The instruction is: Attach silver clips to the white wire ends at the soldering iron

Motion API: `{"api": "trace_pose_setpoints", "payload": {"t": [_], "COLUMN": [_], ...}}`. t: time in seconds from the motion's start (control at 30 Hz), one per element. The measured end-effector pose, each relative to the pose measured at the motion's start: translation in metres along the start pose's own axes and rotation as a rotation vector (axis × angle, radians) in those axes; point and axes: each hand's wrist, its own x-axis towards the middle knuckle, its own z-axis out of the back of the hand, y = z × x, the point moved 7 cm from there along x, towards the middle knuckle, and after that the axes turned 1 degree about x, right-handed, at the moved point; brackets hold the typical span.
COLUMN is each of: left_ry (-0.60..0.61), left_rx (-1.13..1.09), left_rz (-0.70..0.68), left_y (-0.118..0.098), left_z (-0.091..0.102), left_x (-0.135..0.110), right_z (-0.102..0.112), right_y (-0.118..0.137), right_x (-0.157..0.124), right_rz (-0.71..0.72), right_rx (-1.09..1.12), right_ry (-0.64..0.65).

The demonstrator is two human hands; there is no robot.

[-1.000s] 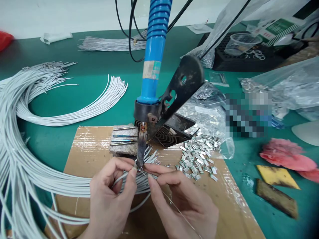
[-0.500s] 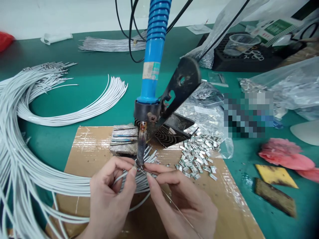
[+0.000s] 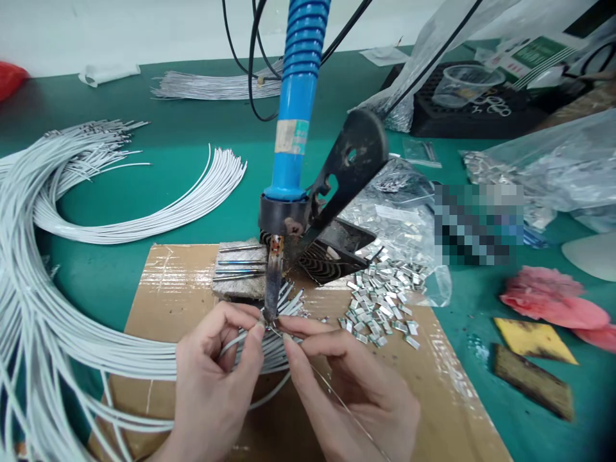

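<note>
A blue-handled soldering iron [image 3: 294, 115] hangs tip down in a black holder [image 3: 349, 173]. Close beside its tip, my left hand [image 3: 221, 378] pinches the end of a white cable [image 3: 231, 343]; whether a small metal part is also between the fingertips cannot be made out. My right hand [image 3: 356, 385] is closed on a thin solder wire [image 3: 344, 405], whose end meets the iron's tip. Behind and under my fingers lies a bundle of white cables [image 3: 139, 350], partly hidden by my hands.
Small metal connectors [image 3: 380, 301] lie heaped on the cardboard [image 3: 168, 276] at right. A grey block [image 3: 238, 269] with metal rods sits behind my left hand. A yellow sponge [image 3: 534, 340], a brown pad [image 3: 532, 383] and plastic bags [image 3: 568, 154] lie farther right.
Almost nothing differs. My left hand has shifted very slightly to the right; both hands keep their grip at the iron's tip.
</note>
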Motion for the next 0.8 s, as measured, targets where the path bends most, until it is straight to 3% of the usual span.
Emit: {"api": "trace_pose_setpoints", "payload": {"t": [0.13,0.3,0.43,0.6,0.8], "left_ry": [0.044,-0.032,0.030,-0.021,0.080], "left_rx": [0.032,-0.010,0.002,-0.005,0.023], "left_rz": [-0.030,-0.005,-0.004,-0.024,-0.049], "left_y": [-0.0020,-0.0017,-0.0002,-0.0003,0.0028], "left_z": [-0.0016,0.0010,-0.0036,0.0015,-0.0012], "left_x": [0.0003,-0.0018,-0.0012,-0.0013,0.0002], "right_z": [0.0001,-0.0004,-0.0004,-0.0006,-0.0006], "right_y": [0.0014,-0.0011,-0.0002,0.0009,-0.0004], "right_x": [-0.0008,-0.0019,-0.0014,-0.0004,-0.0012], "right_rz": [0.027,0.010,0.026,0.037,0.064], "right_rx": [0.010,0.040,0.026,0.011,0.020], "right_ry": [-0.009,-0.021,-0.005,-0.004,-0.001]}}
